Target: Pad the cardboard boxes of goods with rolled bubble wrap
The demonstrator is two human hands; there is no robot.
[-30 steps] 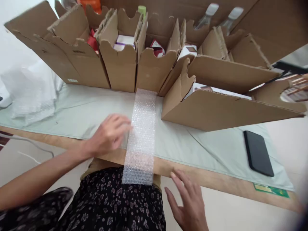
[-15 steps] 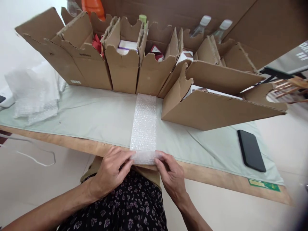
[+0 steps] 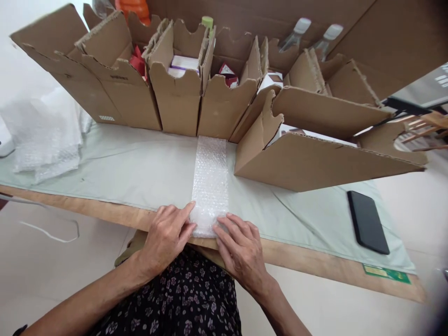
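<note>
A narrow strip of bubble wrap (image 3: 210, 172) lies lengthwise on the pale green cloth, its near end at the table's front edge. At the strip's near left corner is my left hand (image 3: 167, 238), thumb and index finger apart and touching the wrap's side. My right hand (image 3: 240, 245) rests on the near right part of the strip, fingers stretched out and lying flat. The near end of the wrap looks flat between my hands; whether a fold lies under my right fingers is hidden.
Upright cardboard holders (image 3: 177, 100) holding small boxes line the back. An angled cardboard holder (image 3: 325, 163) stands on the right. More bubble wrap (image 3: 52, 135) is piled at the left. A black phone (image 3: 367, 221) lies at the right, and capped bottles (image 3: 297, 32) stand behind.
My hands have let go of the turned-up near edge, which now lies flatter. My right hand has moved inward onto the wrap and spread out; my left index finger has shifted farther up the side.
</note>
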